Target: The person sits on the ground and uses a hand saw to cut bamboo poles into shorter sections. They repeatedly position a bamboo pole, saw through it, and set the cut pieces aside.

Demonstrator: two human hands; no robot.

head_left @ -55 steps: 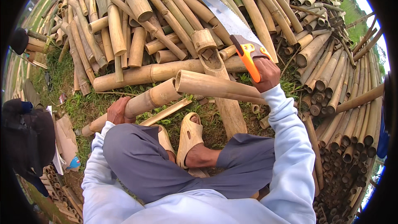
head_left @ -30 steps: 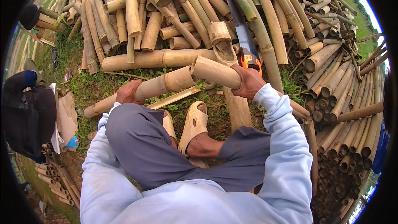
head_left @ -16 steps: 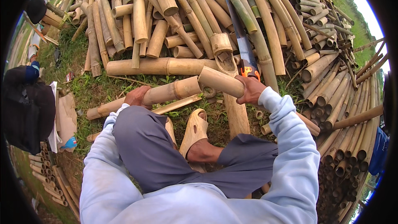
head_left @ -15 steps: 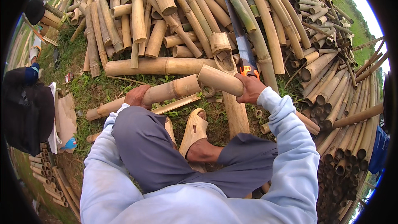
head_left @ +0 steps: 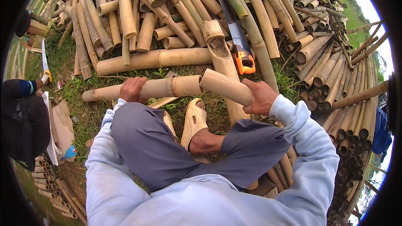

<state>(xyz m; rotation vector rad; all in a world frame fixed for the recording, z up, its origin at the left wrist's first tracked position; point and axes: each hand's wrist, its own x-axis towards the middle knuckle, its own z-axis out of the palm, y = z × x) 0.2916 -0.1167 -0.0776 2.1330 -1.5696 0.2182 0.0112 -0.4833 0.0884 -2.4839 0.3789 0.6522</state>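
Bamboo is gripped in both hands, one tube in each. The left tube is held nearly level in front of the left knee, clasped from above by the left hand; its fingers are curled together over the tube, and the tips are hidden beneath. A dark joint ring is seen around the tube, right of that hand. The right tube is tilted down toward the right and is grasped near its lower end by the right hand, the fingers bent around it and the tips partly concealed. The facing ends of the tubes are brought close together; whether they are touching cannot be told.

Part of the notched post is covered by the right tube. Just right of that post, the saw is laid with its orange and black handle toward the person and its blade pointed up into the pile. A thick log is laid crosswise at the pile's foot. Below the left tube, a split strip is partly hidden. Pale slippers are worn. At far left, another saw is held in a co-worker's gloved hand, near some cardboard.
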